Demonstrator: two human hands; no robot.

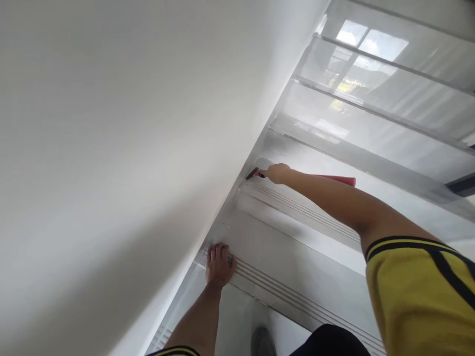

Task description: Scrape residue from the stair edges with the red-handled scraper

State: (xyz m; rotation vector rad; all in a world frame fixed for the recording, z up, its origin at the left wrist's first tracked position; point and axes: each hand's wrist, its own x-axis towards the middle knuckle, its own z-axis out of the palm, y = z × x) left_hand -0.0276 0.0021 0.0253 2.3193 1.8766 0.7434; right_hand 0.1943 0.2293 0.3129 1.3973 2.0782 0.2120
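Note:
My right hand (277, 173) is closed around a long-handled scraper (337, 180) with a red handle that runs back behind my forearm. Its flat dark blade (252, 173) is at the corner where a stair tread meets the skirting along the wall. Lower down, my left hand (219, 264) lies with fingers spread on the grooved edge of a nearer step (274, 287), close to the wall. Nothing shows in that hand.
A plain white wall (129, 123) fills the left side. Glossy grey stairs (371, 113) climb to the upper right, reflecting a window. A shoe (263, 341) and a dark-clothed knee (330, 341) are at the bottom. A dark bar (462, 185) shows at the right edge.

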